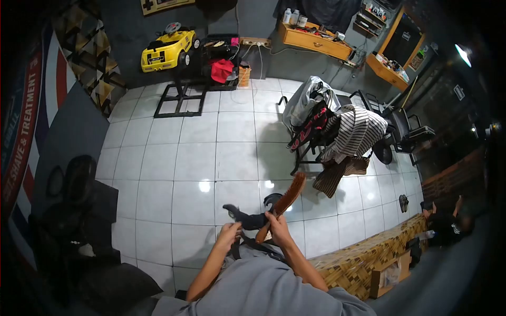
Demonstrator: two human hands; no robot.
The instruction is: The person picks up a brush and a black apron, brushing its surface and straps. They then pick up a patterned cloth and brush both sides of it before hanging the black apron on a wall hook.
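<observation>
Brown, long-bodied wooden brush (289,196) sits in the person's right hand (276,227), whose fingers (270,221) are curled tight around the lower handle end, close in front of the grey-shirted chest. From that grip the brush rises up and to the right, its long axis slanting away from the person, bristled head at the far upper end over the white tiled floor (174,174). Just to the left of the handle lies a dark, shoe-like object (252,217), apparently black; its exact shape is hard to tell. It sits between the two hands and looks to be touching the brush near the grip. The left hand (228,235) is at its near left side, fingers (232,227) bent and drawn together as if pinching its edge or a strap, though the actual contact is too small to confirm. The right hand is the one nearer the brush; the left is nearer the dark object.

Farther out, a black-framed chair (311,142) heaped with striped and grey cloths (353,134) stands beyond on the right, and a woven bamboo bench (369,255) runs along the near right. A yellow toy car (167,50) is parked at the far wall, and another person (448,224) sits on the floor at the right edge.
</observation>
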